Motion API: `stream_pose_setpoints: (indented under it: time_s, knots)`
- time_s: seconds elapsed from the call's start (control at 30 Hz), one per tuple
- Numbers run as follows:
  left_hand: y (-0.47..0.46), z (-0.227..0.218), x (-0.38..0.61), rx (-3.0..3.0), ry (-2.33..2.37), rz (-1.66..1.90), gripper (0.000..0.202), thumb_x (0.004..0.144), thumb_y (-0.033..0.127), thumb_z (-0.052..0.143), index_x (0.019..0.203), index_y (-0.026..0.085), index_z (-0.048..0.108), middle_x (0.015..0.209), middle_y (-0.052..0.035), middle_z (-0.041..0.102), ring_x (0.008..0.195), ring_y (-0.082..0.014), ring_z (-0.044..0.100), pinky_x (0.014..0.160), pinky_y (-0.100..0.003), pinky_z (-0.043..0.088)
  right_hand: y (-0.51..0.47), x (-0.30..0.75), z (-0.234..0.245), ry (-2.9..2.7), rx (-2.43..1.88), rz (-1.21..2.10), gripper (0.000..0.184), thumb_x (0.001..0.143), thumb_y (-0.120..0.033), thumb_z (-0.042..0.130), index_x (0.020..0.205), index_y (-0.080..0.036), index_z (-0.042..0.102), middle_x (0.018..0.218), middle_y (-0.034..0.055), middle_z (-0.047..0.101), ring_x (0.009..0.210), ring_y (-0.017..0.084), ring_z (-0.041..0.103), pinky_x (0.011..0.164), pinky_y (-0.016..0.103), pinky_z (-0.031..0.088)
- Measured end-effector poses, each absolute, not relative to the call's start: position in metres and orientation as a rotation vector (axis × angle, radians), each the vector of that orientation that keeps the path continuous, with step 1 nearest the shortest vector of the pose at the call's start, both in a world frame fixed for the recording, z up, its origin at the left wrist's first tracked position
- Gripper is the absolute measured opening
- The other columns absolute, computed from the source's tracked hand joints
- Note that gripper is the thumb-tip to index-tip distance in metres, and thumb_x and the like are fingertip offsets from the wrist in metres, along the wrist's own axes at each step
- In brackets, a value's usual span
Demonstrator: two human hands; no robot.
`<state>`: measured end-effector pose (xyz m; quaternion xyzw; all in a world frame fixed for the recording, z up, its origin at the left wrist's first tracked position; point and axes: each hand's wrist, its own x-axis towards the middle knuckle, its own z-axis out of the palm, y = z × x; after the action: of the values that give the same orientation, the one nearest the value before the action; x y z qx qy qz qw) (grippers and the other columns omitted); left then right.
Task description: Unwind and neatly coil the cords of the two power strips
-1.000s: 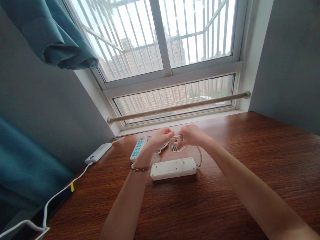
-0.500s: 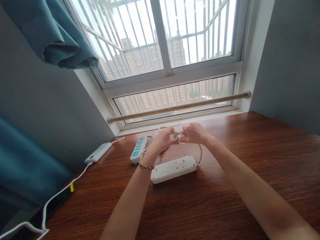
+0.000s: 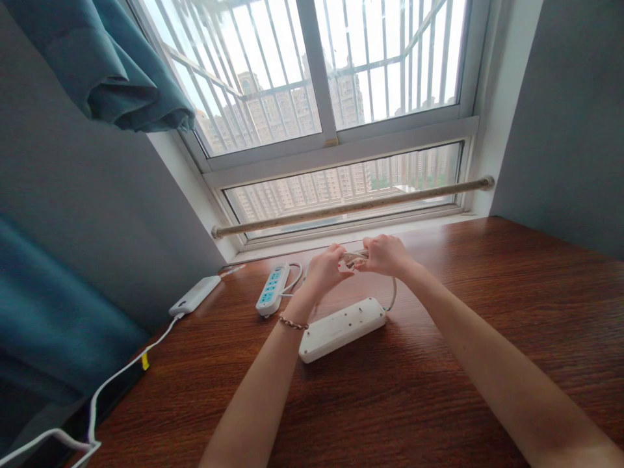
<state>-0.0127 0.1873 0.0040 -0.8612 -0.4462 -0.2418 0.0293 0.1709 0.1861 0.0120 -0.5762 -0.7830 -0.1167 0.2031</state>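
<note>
Between my hands is a bundled pale power cord (image 3: 359,255), with what looks like its plug among the loops. My left hand (image 3: 327,268), a braided bracelet at the wrist, has its fingers closed on the bundle's left side. On the right side, my right hand (image 3: 386,253) grips the same cord. From there the cord runs down to a white power strip (image 3: 342,329), lying on the table with screws showing on its upper face. Its left end is partly behind my left wrist. A second power strip (image 3: 273,289) with blue sockets lies farther left.
A white box-shaped device (image 3: 195,295) with a white cable (image 3: 127,370) sits at the left edge of the brown wooden table (image 3: 390,396). Behind the table are a barred window and a horizontal rail (image 3: 351,209). A blue curtain (image 3: 121,71) hangs at upper left.
Both hands have shifted slightly right and up in the picture, still on the cord. The near power strip's left end sits slightly lower and farther right.
</note>
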Motion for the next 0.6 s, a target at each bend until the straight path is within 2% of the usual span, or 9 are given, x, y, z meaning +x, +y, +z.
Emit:
stream_pose_setpoints:
  time_s: [0.17,0.3,0.43,0.6]
  knots:
    - [0.194,0.003,-0.022,-2.688,-1.367,-0.724,0.028,0.069,0.045,0.063,0.074,0.021,0.049,0.067,0.0005,0.057,0.061,-0.0144,0.049,0.056,-0.027,0.028,0.186,0.172,0.012,-2.225,-1.568,-0.249,0.043,0.060,-0.060,0.057,0.074,-0.020,0.055,0.071,0.0055,0.061,0.069,0.025,0.059,0.051,0.029,0.028]
    - [0.194,-0.003,-0.018,-2.668,-1.399,-0.799,0.034,0.076,0.053,0.053,0.074,0.020,0.045,0.065,-0.0012,0.054,0.057,-0.0138,0.045,0.054,-0.028,0.026,0.188,0.171,0.011,-2.155,-1.601,-0.256,0.040,0.063,-0.059,0.056,0.075,-0.020,0.054,0.071,0.0051,0.060,0.068,0.024,0.058,0.050,0.029,0.027]
    - [0.188,-0.008,-0.006,-2.728,-1.413,-0.835,0.030,0.081,0.049,0.048,0.081,0.020,0.042,0.067,-0.0001,0.057,0.057,-0.0125,0.049,0.053,-0.025,0.028,0.193,0.175,0.008,-1.990,-1.702,-0.326,0.033,0.066,-0.049,0.057,0.082,-0.020,0.053,0.071,0.0055,0.060,0.069,0.024,0.058,0.052,0.028,0.027]
    - [0.182,0.000,-0.001,-2.697,-1.411,-0.806,0.030,0.079,0.049,0.051,0.074,0.020,0.044,0.064,-0.0004,0.055,0.056,-0.0132,0.047,0.053,-0.026,0.025,0.198,0.182,0.006,-2.128,-1.604,-0.103,0.040,0.066,-0.057,0.059,0.079,-0.020,0.053,0.073,0.0028,0.060,0.069,0.020,0.055,0.052,0.027,0.027]
